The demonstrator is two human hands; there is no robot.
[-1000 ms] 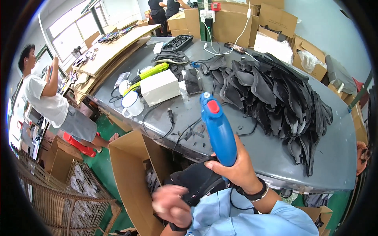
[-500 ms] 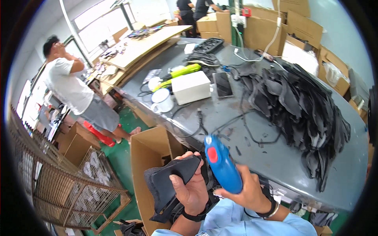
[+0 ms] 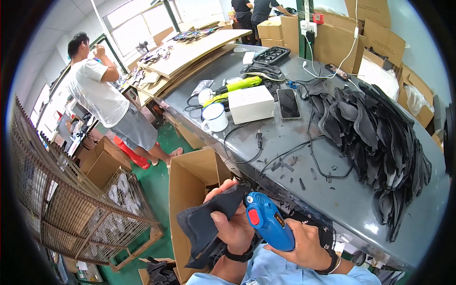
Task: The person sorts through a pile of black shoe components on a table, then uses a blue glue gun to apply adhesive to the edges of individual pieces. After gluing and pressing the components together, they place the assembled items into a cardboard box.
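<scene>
My left hand [image 3: 233, 230] grips a black moulded fabric piece [image 3: 202, 225], thumb on its near face and fingers behind it. A strap-like part of it hangs below, partly out of sight. My right hand [image 3: 304, 244] is wrapped round a blue handheld power cutter [image 3: 273, 225] with a red button. The cutter's head is at the right-hand edge of the fabric piece; whether its blade touches the material cannot be made out. Beneath the left hand stands an open cardboard box [image 3: 183, 185] with dark things inside.
A grey table [image 3: 294, 199] carries a large heap of black fabric pieces [image 3: 375, 137], dark scraps, cables, a phone [image 3: 288, 104], a white box [image 3: 251, 105], an enamel mug [image 3: 214, 118] and yellow-green tools [image 3: 242, 84]. A wire cage [image 3: 61, 213] and a standing person [image 3: 104, 95] are at left.
The cutter has come down and left, from beside the fabric piece to its edge. My left hand still holds the piece, now turned slightly. The whole view has shifted a little.
</scene>
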